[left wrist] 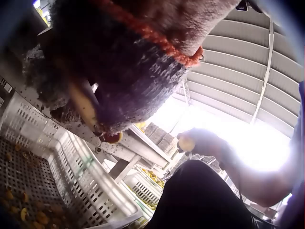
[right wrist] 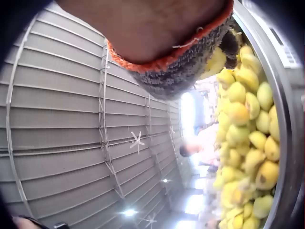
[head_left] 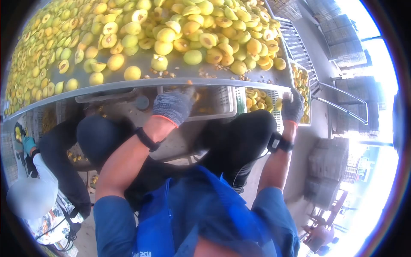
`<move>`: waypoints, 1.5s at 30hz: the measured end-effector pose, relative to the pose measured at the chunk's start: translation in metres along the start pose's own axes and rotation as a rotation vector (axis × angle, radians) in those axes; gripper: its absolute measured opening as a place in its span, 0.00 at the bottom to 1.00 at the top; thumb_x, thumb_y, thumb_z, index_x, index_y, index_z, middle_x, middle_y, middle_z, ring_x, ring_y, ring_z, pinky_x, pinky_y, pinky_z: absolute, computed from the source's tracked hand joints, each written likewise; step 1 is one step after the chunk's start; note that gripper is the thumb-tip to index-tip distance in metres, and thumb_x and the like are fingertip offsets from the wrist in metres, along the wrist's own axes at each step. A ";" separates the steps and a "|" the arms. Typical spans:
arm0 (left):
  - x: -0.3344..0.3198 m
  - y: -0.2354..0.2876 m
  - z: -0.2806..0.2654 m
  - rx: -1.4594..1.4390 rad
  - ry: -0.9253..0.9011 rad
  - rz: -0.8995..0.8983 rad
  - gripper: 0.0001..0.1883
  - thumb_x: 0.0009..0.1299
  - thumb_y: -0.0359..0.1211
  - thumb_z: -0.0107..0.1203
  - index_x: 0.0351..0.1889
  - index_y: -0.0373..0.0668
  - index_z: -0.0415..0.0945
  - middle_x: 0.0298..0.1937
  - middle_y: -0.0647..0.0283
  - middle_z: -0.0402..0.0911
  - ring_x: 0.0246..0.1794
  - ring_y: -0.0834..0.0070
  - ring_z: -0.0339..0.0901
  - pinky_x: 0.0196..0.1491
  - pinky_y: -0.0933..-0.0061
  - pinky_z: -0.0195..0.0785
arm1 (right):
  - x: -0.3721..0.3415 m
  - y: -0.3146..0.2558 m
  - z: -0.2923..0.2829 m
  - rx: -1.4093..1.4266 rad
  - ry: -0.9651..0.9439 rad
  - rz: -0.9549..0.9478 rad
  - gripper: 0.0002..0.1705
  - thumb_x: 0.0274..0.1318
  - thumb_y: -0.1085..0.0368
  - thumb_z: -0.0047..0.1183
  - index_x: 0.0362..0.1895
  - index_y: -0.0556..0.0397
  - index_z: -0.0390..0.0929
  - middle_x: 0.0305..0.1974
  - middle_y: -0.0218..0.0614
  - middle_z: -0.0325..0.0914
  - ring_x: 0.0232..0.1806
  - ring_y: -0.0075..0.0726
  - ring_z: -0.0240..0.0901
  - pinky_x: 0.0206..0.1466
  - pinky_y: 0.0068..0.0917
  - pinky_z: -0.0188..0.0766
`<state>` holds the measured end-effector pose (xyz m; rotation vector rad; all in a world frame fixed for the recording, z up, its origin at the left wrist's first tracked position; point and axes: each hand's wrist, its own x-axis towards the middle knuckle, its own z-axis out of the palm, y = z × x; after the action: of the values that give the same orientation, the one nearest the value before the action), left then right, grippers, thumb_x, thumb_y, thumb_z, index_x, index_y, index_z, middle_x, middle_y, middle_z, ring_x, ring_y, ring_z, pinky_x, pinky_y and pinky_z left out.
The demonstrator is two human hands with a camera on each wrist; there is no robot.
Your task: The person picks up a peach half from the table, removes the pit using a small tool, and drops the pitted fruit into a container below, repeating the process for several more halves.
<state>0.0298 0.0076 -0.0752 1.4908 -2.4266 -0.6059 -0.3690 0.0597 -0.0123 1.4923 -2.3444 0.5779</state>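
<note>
At the metal table's front edge (head_left: 150, 81), my left hand (head_left: 173, 106), in a grey knitted glove, is partly blurred. The left wrist view shows its fingers curled round a yellow fruit piece (left wrist: 83, 106), with a reddish piece (left wrist: 112, 138) by the fingertips. My gloved right hand (head_left: 293, 108) is by the table's right corner. It grips a yellow fruit, seen in the left wrist view (left wrist: 186, 143) and the right wrist view (right wrist: 215, 63). Halved and whole yellow-green fruits (head_left: 165, 35) are heaped on the table.
Below the table edge stands a pale crate (left wrist: 95, 181) with some fruit pieces inside. Another crate of fruit (head_left: 259, 99) is near my right knee. At the left sits another person with a teal glove (head_left: 29, 144). Stacked crates (head_left: 329, 167) and a metal handle (head_left: 346, 109) are on the right.
</note>
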 end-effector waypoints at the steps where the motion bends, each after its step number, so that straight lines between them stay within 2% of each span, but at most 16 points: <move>1: 0.000 0.000 -0.002 0.025 -0.016 -0.028 0.27 0.76 0.54 0.47 0.51 0.40 0.81 0.36 0.51 0.86 0.37 0.52 0.84 0.43 0.49 0.76 | 0.000 -0.003 0.001 0.102 0.090 -0.039 0.19 0.59 0.62 0.63 0.53 0.52 0.82 0.52 0.44 0.81 0.54 0.48 0.78 0.59 0.38 0.74; 5: 0.001 0.013 -0.028 0.052 -0.224 -0.147 0.26 0.75 0.53 0.47 0.50 0.42 0.82 0.37 0.48 0.86 0.41 0.52 0.84 0.46 0.50 0.75 | -0.005 -0.078 0.003 0.679 -0.037 -0.117 0.18 0.55 0.65 0.65 0.50 0.55 0.82 0.47 0.43 0.82 0.49 0.45 0.81 0.55 0.35 0.76; 7: 0.003 0.014 -0.041 0.036 -0.302 -0.175 0.25 0.74 0.53 0.47 0.51 0.43 0.82 0.39 0.47 0.86 0.43 0.52 0.84 0.48 0.50 0.75 | -0.007 -0.134 0.006 0.558 -0.043 -0.447 0.15 0.54 0.66 0.65 0.47 0.54 0.83 0.44 0.44 0.83 0.46 0.47 0.81 0.52 0.37 0.76; 9: 0.001 0.010 -0.044 0.022 -0.304 -0.159 0.25 0.74 0.52 0.48 0.53 0.42 0.81 0.41 0.47 0.86 0.45 0.52 0.84 0.50 0.51 0.74 | -0.016 -0.182 0.025 0.637 -0.209 -0.527 0.14 0.55 0.73 0.62 0.48 0.54 0.83 0.42 0.42 0.83 0.45 0.40 0.82 0.49 0.33 0.77; 11: -0.006 0.002 -0.027 -0.035 -0.002 -0.141 0.25 0.76 0.53 0.46 0.51 0.42 0.80 0.38 0.49 0.86 0.39 0.54 0.84 0.45 0.51 0.75 | -0.026 -0.234 0.040 0.753 -0.390 -0.529 0.16 0.54 0.71 0.62 0.48 0.51 0.84 0.42 0.43 0.83 0.44 0.45 0.82 0.49 0.36 0.78; 17: -0.008 -0.039 0.059 -0.017 0.205 0.002 0.15 0.74 0.44 0.50 0.53 0.50 0.79 0.35 0.55 0.84 0.36 0.56 0.84 0.39 0.60 0.76 | -0.028 -0.342 0.094 0.286 -0.590 -0.669 0.20 0.54 0.54 0.63 0.52 0.35 0.82 0.45 0.41 0.83 0.49 0.52 0.80 0.54 0.46 0.74; 21: -0.029 -0.022 0.009 -0.681 0.090 -0.083 0.12 0.70 0.41 0.54 0.49 0.55 0.80 0.35 0.57 0.84 0.34 0.55 0.82 0.36 0.59 0.75 | -0.039 -0.381 0.091 0.145 -0.639 -0.544 0.21 0.49 0.54 0.67 0.49 0.39 0.80 0.41 0.43 0.85 0.46 0.53 0.82 0.49 0.45 0.78; 27: -0.023 -0.043 0.028 -0.052 0.180 0.121 0.13 0.69 0.40 0.55 0.49 0.53 0.81 0.34 0.57 0.83 0.34 0.56 0.82 0.36 0.55 0.74 | -0.037 -0.370 0.091 0.202 -0.549 -0.560 0.24 0.49 0.57 0.66 0.52 0.42 0.78 0.39 0.46 0.85 0.43 0.53 0.84 0.45 0.45 0.79; 30: -0.020 -0.035 0.020 0.189 0.384 -0.031 0.14 0.70 0.42 0.54 0.46 0.46 0.82 0.33 0.55 0.84 0.33 0.56 0.82 0.36 0.52 0.74 | -0.029 -0.332 0.093 0.659 -0.483 -0.444 0.25 0.53 0.58 0.61 0.57 0.46 0.76 0.39 0.45 0.85 0.36 0.48 0.84 0.35 0.38 0.79; 33: -0.021 -0.035 0.016 -0.029 0.189 -0.030 0.14 0.71 0.41 0.53 0.42 0.41 0.83 0.33 0.52 0.85 0.34 0.55 0.83 0.37 0.50 0.74 | -0.010 -0.283 0.075 1.583 -1.127 0.226 0.29 0.60 0.50 0.54 0.62 0.51 0.74 0.35 0.37 0.83 0.30 0.36 0.81 0.29 0.29 0.75; 34: -0.024 -0.029 0.000 -0.110 0.154 -0.059 0.14 0.72 0.40 0.53 0.45 0.41 0.81 0.35 0.51 0.85 0.36 0.54 0.83 0.38 0.50 0.74 | -0.014 -0.266 0.068 1.909 -1.230 0.267 0.29 0.64 0.51 0.49 0.64 0.54 0.72 0.44 0.38 0.82 0.35 0.38 0.81 0.35 0.27 0.76; 36: -0.030 -0.014 -0.028 -0.261 0.075 -0.112 0.15 0.73 0.39 0.54 0.52 0.41 0.78 0.38 0.49 0.85 0.39 0.51 0.84 0.41 0.51 0.75 | -0.019 -0.249 0.059 1.966 -1.136 0.408 0.29 0.65 0.51 0.47 0.64 0.53 0.71 0.49 0.39 0.80 0.43 0.37 0.80 0.40 0.27 0.76; 38: -0.027 -0.010 -0.020 -0.515 0.287 -0.054 0.13 0.75 0.39 0.53 0.47 0.40 0.80 0.35 0.49 0.84 0.35 0.51 0.83 0.38 0.53 0.74 | -0.030 -0.247 0.042 2.005 -1.013 0.427 0.27 0.68 0.51 0.46 0.64 0.53 0.70 0.55 0.38 0.77 0.56 0.36 0.75 0.50 0.29 0.77; 39: -0.026 -0.006 -0.023 -0.641 0.393 -0.032 0.14 0.76 0.40 0.53 0.45 0.39 0.80 0.34 0.49 0.84 0.33 0.50 0.83 0.37 0.53 0.73 | -0.031 -0.240 0.045 1.992 -0.994 0.464 0.27 0.69 0.51 0.46 0.64 0.54 0.70 0.54 0.38 0.77 0.55 0.36 0.75 0.50 0.30 0.77; 42: -0.027 0.007 -0.038 -1.013 0.161 -0.199 0.16 0.77 0.41 0.53 0.38 0.38 0.81 0.31 0.49 0.82 0.29 0.48 0.80 0.35 0.54 0.71 | -0.039 -0.225 0.069 1.966 -0.953 0.385 0.25 0.73 0.51 0.44 0.63 0.56 0.70 0.51 0.38 0.78 0.51 0.37 0.76 0.54 0.32 0.77; 45: -0.020 0.014 -0.030 -1.030 0.145 -0.208 0.16 0.77 0.41 0.52 0.36 0.37 0.81 0.28 0.48 0.81 0.28 0.47 0.77 0.34 0.54 0.70 | -0.053 -0.230 0.069 2.003 -0.863 0.539 0.25 0.71 0.51 0.47 0.61 0.56 0.74 0.46 0.36 0.81 0.42 0.32 0.78 0.45 0.25 0.76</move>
<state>0.0398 0.0238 -0.0423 1.2197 -1.4112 -1.4294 -0.1404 -0.0196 -0.0571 1.5096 -2.2470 3.7611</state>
